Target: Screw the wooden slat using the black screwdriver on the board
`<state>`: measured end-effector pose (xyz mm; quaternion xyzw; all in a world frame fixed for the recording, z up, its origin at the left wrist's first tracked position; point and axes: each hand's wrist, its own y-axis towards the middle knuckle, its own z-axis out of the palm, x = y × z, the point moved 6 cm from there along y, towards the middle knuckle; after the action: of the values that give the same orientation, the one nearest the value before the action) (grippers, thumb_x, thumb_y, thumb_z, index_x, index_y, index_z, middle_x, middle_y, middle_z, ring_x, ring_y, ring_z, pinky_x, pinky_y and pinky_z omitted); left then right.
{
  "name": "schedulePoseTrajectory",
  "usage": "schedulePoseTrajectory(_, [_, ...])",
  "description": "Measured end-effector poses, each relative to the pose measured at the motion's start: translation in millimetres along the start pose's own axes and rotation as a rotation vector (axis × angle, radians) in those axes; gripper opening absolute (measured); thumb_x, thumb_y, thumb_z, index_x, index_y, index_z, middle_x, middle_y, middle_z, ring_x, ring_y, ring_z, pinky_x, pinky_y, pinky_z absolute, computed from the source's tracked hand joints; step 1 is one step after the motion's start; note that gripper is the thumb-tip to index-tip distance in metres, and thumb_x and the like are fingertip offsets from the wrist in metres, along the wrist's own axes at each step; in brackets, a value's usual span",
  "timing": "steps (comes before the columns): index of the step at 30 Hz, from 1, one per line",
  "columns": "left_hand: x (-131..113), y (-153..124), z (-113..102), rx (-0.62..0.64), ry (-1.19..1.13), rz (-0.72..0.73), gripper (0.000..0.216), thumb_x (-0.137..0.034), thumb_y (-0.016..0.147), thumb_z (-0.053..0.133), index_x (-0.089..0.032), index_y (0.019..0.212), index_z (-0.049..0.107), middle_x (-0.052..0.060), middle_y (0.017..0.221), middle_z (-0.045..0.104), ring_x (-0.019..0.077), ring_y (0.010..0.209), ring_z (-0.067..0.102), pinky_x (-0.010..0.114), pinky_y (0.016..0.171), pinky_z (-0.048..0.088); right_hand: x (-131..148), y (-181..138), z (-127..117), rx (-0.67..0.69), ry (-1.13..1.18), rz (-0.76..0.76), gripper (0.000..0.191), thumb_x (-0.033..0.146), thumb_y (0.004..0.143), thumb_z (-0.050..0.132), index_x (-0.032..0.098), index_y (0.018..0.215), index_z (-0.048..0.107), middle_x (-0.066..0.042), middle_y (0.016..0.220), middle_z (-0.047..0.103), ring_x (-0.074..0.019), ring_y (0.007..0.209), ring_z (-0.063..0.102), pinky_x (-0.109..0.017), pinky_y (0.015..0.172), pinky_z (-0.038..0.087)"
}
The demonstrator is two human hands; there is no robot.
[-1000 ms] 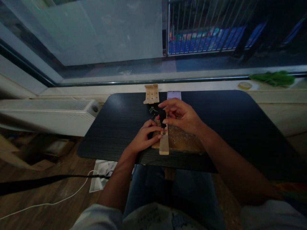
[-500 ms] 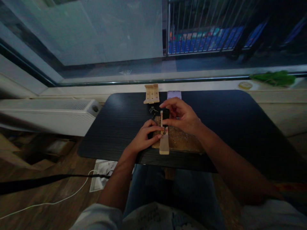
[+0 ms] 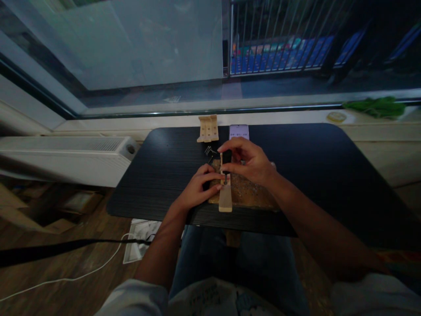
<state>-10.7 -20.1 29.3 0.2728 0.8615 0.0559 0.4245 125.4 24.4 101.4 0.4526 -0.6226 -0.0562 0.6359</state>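
A pale wooden L-shaped piece [image 3: 225,199] lies on a worn brown board [image 3: 253,195], its raised end pointing away from me. My left hand [image 3: 199,186] grips it from the left, with thumb and forefinger near the screwdriver's tip. Over the piece, my right hand [image 3: 251,160] pinches the dark handle of an upright screwdriver [image 3: 226,177] between thumb and fingers. The metal shaft points down at the wood; whether a screw sits under it is too small to tell. Several loose screws [image 3: 209,151] lie just beyond the board.
Similar wooden pieces with holes [image 3: 208,128] stand at the back of the black table [image 3: 148,175]. A lit phone [image 3: 239,131] lies beside them. Behind are the windowsill and window; a white radiator [image 3: 66,158] is at left. Green leaves [image 3: 376,107] rest on the sill.
My right hand's fingers have shifted slightly around the screwdriver handle, covering it differently. My left hand and the wooden piece stay in place.
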Motion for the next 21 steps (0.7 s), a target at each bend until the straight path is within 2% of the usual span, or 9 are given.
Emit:
schedulePoseTrajectory(5, [0.5,-0.1,-0.4,-0.014,-0.004,0.005,0.029,-0.039,0.089,0.056,-0.022,0.109,0.069,0.005,0.095,0.05,0.0208,0.096,0.049,0.036,0.087,0.044,2.1,2.1,-0.4,0.008,-0.025,-0.024,0.023,0.027,0.075,0.076,0.021,0.094,0.066,0.005,0.076,0.051,-0.0044,0.055,0.037,-0.018,0.048,0.032])
schedulePoseTrajectory(12, [0.2,-0.8,-0.2,-0.01,-0.02,0.011,0.028,-0.038,0.09,0.056,-0.022,0.11,0.068,0.006,0.101,0.052,0.0219,0.101,0.05,0.039,0.093,0.043,4.5,2.1,-0.7,0.049,-0.005,-0.051,0.027,0.03,0.078,0.074,0.02,0.101,0.066,0.003,0.082,0.054,-0.0045,0.061,0.043,-0.018,0.052,0.034])
schedulePoseTrajectory(17, [1.2,-0.6,0.3,-0.005,-0.024,-0.005,0.029,-0.039,0.089,0.056,-0.021,0.109,0.069,0.007,0.1,0.052,0.0219,0.1,0.051,0.039,0.093,0.044,6.2,0.2,0.4,0.146,0.004,-0.008,0.024,0.03,0.088,0.061,0.02,0.11,0.064,-0.002,0.098,0.062,-0.0076,0.073,0.051,-0.019,0.059,0.04])
schedulePoseTrajectory(21, [0.8,-0.7,0.6,-0.005,-0.035,-0.007,0.028,-0.037,0.089,0.057,-0.021,0.109,0.069,0.008,0.108,0.053,0.0233,0.108,0.051,0.041,0.099,0.042,3.2,-1.7,2.6,0.231,0.07,0.072,0.029,0.031,0.091,0.056,0.021,0.119,0.061,-0.005,0.116,0.064,-0.0102,0.085,0.058,-0.021,0.064,0.045])
